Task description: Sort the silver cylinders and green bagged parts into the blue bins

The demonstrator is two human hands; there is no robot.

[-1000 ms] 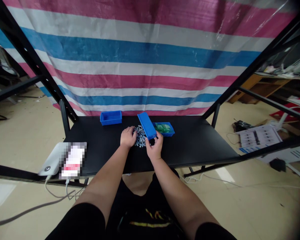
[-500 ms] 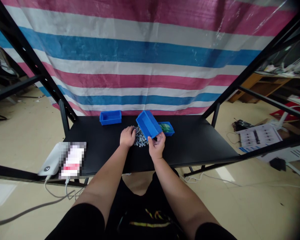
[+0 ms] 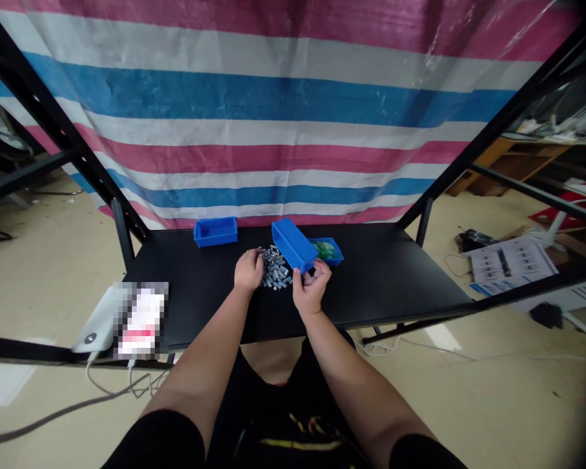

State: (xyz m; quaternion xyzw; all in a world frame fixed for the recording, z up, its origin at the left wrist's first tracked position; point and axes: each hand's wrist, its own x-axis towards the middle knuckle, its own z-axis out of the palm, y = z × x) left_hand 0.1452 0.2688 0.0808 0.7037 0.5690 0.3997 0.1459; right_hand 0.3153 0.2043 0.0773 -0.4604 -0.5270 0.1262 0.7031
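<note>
My right hand point(image 3: 311, 286) grips the near end of a blue plastic bin point(image 3: 293, 243), thumb on one side and fingers on the other. That bin is tipped above the black table, its inside mostly turned from view. Just left of it lies a heap of small grey metal cylindrical parts point(image 3: 274, 268). At the heap's left edge rests my left hand point(image 3: 249, 270), cupped, with the thumb apart from the fingers and no held part visible; its fingertips are partly hidden. Behind my right hand stands another blue bin point(image 3: 335, 253) with green contents.
A third blue bin point(image 3: 215, 232) stands at the table's back left. On the front left corner are a white device point(image 3: 97, 320) and a blurred-out phone-like object point(image 3: 141, 320) with cables. Black frame posts and a striped sheet point(image 3: 283, 130) bound the black table point(image 3: 385, 286).
The bin in my right hand has tipped further over, so its inside no longer faces me. More of the metal heap shows. My left hand has stayed almost in place.
</note>
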